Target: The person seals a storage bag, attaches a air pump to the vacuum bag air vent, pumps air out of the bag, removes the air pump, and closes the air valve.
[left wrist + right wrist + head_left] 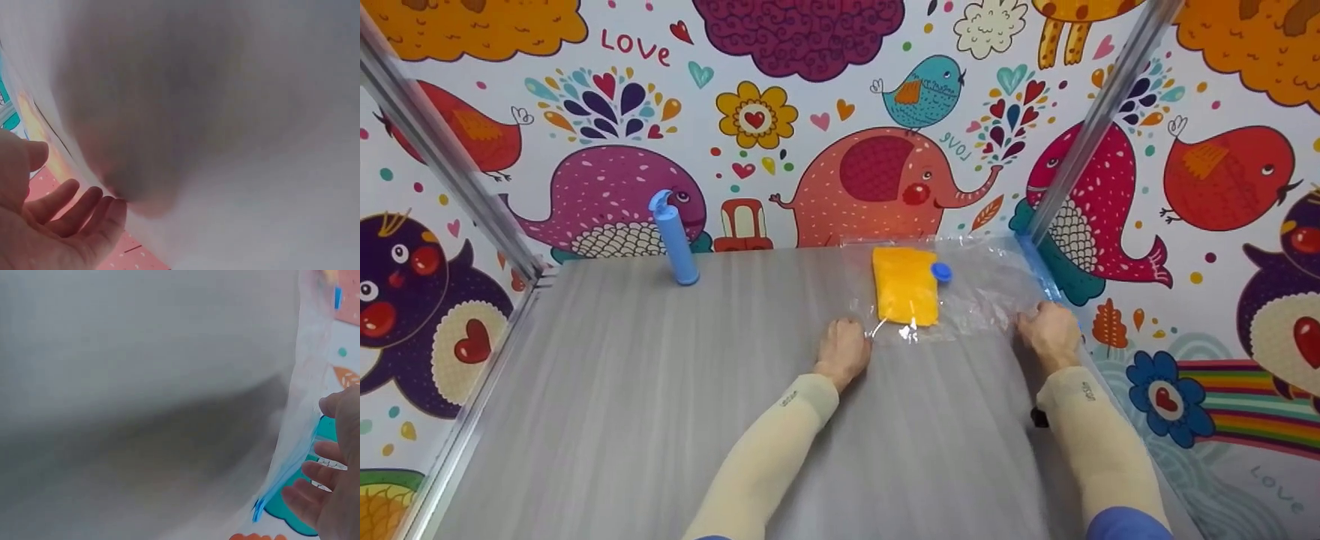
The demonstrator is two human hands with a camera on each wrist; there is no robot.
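A clear plastic bag (975,307) with a round blue valve cap (941,272) lies flat at the back right of the table. Inside it is a folded yellow cloth (906,289). My left hand (844,349) rests by the bag's near left corner; in the left wrist view its fingers (93,214) are loosely bent, with no object visible among them. My right hand (1048,334) is at the near right corner. The right wrist view shows its fingers (306,500) spread beside the bag's edge and blue zip strip (287,472); contact is unclear.
A blue cylinder with a hooked top (678,244), resembling a hand pump, stands at the table's back left. The grey table (622,390) meets patterned walls (750,45) at the back and sides. Metal posts (1099,124) stand at both back corners.
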